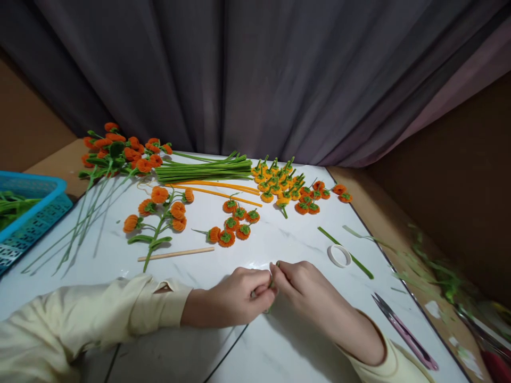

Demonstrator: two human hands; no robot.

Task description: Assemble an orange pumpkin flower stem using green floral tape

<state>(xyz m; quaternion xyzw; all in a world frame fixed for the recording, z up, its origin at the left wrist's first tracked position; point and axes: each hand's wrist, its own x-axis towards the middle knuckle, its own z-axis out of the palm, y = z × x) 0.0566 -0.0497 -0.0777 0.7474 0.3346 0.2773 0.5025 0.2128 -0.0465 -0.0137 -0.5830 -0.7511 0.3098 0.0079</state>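
Near the front middle of the table, my left hand [238, 297] and my right hand [309, 287] meet with their fingertips pinched. Between them is a thin green piece [271, 284], mostly hidden by the fingers; it looks like fuzzy stem or tape. Beyond my hands lies a group of orange pipe-cleaner pumpkins [230, 223] with green tops. To their left rests a green branch [162, 226] bearing orange pumpkins and leaves. A wooden stick [175, 254] lies by its lower stem. Right of my hands are a roll of white tape [339, 256] and a green pipe cleaner [345, 252].
Pink-handled snips [405, 332] lie at the right edge. Along the back are finished orange branches [115, 151], green pipe cleaners [207, 169], orange pipe cleaners [223, 186] and yellow pumpkins [275, 181]. A blue basket [35, 223] stands left. Green scraps [439, 271] litter the right side.
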